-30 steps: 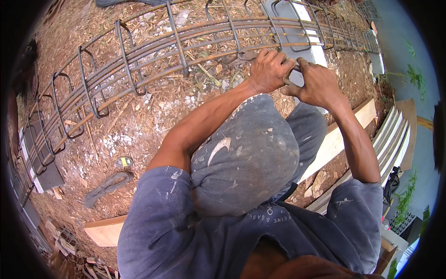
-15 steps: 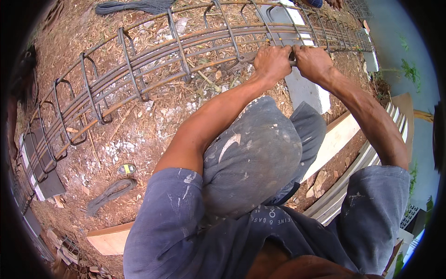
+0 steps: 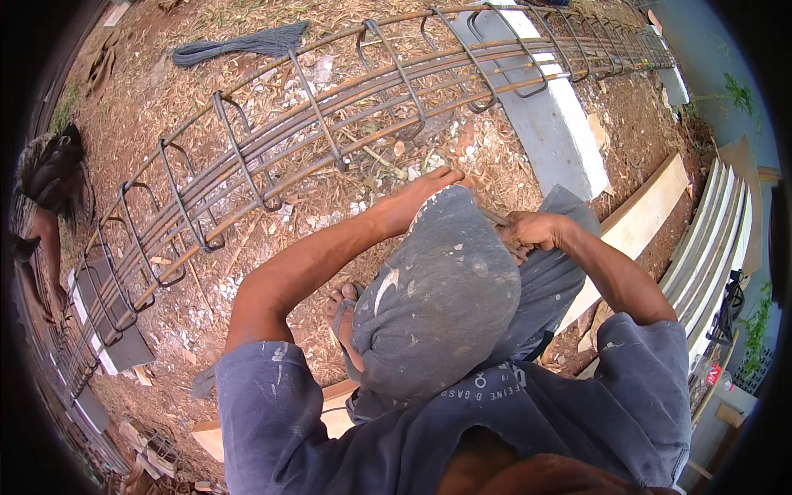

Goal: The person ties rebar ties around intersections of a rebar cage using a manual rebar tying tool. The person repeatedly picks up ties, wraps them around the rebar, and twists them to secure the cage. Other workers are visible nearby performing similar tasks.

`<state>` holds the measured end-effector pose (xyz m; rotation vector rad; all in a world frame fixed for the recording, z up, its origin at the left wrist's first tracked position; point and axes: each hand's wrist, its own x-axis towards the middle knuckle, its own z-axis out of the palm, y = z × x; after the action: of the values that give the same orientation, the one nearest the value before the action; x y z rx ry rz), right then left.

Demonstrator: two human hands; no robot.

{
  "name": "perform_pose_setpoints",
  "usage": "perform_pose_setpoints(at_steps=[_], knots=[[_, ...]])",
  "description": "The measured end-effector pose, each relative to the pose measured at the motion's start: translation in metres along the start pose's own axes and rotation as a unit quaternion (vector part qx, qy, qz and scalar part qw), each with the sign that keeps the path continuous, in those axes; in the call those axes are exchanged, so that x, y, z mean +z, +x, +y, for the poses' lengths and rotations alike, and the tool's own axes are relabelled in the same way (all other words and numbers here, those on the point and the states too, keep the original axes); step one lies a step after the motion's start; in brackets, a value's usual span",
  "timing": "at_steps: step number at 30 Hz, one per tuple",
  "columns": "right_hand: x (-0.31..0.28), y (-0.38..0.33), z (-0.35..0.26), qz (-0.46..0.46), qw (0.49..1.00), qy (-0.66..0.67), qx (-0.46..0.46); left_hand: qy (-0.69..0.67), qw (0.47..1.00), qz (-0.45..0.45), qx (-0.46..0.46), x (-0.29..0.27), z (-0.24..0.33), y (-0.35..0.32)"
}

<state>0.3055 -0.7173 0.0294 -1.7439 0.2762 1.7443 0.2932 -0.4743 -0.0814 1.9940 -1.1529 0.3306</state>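
Rebar cage (image 3: 330, 115) lies on its side across the ground, running from lower left, curving up through the top of view to the upper right (the curve is lens bend). Build: several long rusty-brown bars running lengthwise, wrapped at regular spacing by darker rectangular stirrups (image 3: 239, 157) with hooked ends. Stirrups stand roughly square to the bars and look evenly spaced. Far right end rests over a pale concrete slab (image 3: 561, 140); left end sits over grey blocks (image 3: 124, 351).

Left hand (image 3: 429, 191): fingers extended and flat, palm down, on or just over the knee, near the cage but not touching it. Grips nothing visible.

Right hand (image 3: 528, 231): curled closed around a thin dark metal piece, probably a wire or small tool (image 3: 495, 216); too small to tell which. Apart from the cage.

Person crouches, grey-trousered knee (image 3: 445, 289) between the arms, bare foot in a sandal (image 3: 342, 318) below it. Ground is dirt with dry chaff. A bundle of dark tie wire (image 3: 239, 43) lies beyond the cage at upper left. Pale timber planks (image 3: 643, 214) to the right.
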Motion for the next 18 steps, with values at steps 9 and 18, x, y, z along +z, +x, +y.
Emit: perform_pose_setpoints(at_steps=[9,18], knots=[[-0.061,-0.011,-0.020,0.361,0.798,-0.433,-0.214,0.201,0.965,-0.145,-0.083,-0.024,0.004,0.040],[-0.056,0.025,-0.001,0.372,0.862,-0.039,-0.342,0.075,0.921,-0.099,-0.370,-0.043,0.016,0.110]])
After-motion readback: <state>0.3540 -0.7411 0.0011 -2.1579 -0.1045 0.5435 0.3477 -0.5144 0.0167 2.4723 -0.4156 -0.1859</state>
